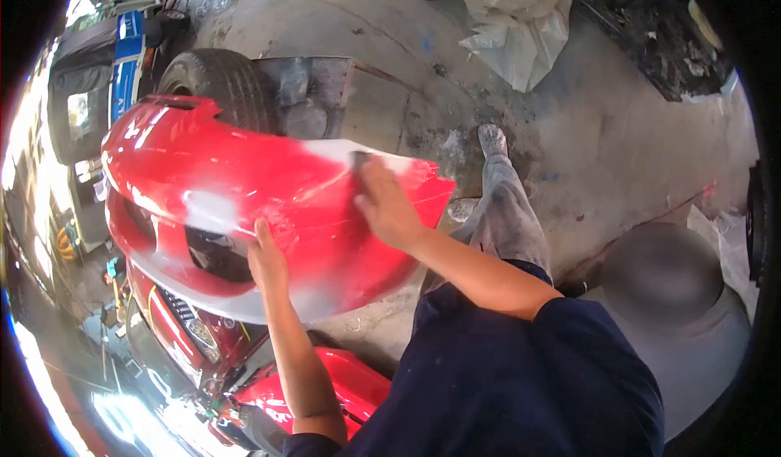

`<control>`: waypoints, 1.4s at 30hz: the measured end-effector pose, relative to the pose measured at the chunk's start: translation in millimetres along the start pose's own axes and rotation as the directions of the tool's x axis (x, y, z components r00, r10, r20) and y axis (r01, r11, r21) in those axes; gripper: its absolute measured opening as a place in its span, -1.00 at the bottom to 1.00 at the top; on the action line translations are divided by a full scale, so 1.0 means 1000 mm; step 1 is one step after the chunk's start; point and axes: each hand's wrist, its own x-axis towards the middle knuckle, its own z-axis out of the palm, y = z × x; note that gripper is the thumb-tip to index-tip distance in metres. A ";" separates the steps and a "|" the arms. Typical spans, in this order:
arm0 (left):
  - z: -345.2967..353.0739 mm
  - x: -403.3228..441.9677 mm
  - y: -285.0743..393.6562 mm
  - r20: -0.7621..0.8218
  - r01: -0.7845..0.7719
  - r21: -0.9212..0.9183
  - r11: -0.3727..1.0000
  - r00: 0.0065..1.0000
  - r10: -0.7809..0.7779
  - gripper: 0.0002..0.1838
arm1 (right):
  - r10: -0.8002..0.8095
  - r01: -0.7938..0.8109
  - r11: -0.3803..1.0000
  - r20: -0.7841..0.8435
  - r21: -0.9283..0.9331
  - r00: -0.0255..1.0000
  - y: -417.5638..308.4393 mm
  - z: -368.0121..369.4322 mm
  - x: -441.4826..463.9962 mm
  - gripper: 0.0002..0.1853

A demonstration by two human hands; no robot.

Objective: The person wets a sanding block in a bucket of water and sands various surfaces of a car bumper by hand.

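Note:
A red car bumper (268, 184) with whitish sanded patches lies across the left and centre, propped near a tyre. My left hand (268, 262) grips its lower edge beside the dark opening, thumb on the red face and the other fingers mostly hidden. Slightly blurred, my right hand (389, 205) presses a small dark pad (359, 161) against the bumper's upper right part, by a white patch.
Behind the bumper are a tyre (230, 83) and a metal-coloured box (370, 103). Plastic sheeting (521, 21) lies on the concrete floor at the top. A grey rounded part (663, 274) is at the right, and a red car (175, 327) stands lower left.

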 end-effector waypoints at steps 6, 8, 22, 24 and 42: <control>0.003 0.001 -0.013 -0.073 -0.286 -0.120 0.951 0.958 0.279 -0.11 | -0.284 0.292 0.955 0.119 -0.057 0.951 -0.050 0.001 0.031 -0.28; 0.002 0.005 -0.018 -0.050 -0.236 -0.079 0.969 0.971 0.232 -0.11 | -0.104 0.124 0.982 0.144 -0.140 0.984 -0.011 -0.018 0.041 -0.31; 0.088 -0.110 0.023 -0.217 -0.646 0.186 0.740 0.707 0.673 -0.27 | 0.505 -0.330 0.680 0.092 -0.655 0.858 0.155 -0.408 -0.045 -0.29; 0.122 -0.106 0.044 -0.057 -0.679 0.254 0.689 0.700 0.712 -0.21 | 0.645 -0.413 0.586 0.092 -0.697 0.759 0.171 -0.449 -0.051 -0.30; 0.117 -0.003 0.137 0.179 -0.407 0.799 0.443 0.864 0.470 -0.18 | 0.674 -0.549 0.501 -0.096 -0.669 0.733 0.246 -0.622 0.081 -0.34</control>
